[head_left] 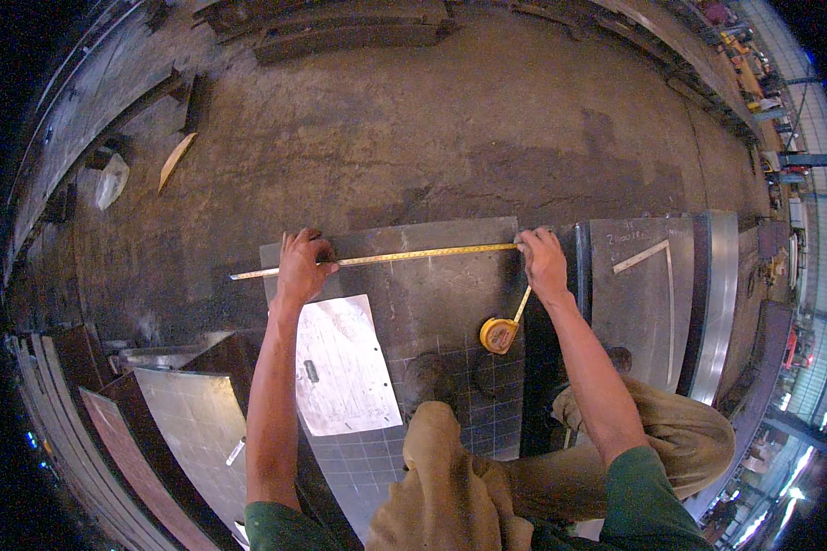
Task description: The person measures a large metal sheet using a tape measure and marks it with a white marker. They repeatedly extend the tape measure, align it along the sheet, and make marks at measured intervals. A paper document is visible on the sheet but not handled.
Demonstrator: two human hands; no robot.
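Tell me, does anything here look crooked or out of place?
Nothing stands out. The tape measure blade lies stretched along the metal sheet edge, pinned by the left hand and right hand.

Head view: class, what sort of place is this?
Probably a metal workshop: steel sheets lie on a concrete floor, a tape measure is stretched across one, and a steel square lies nearby.

The left hand is covering part of the yellow tape blade. The knee is hiding the gridded steel sheet beneath. Markings on the paper drawing are staying too blurred to tell.
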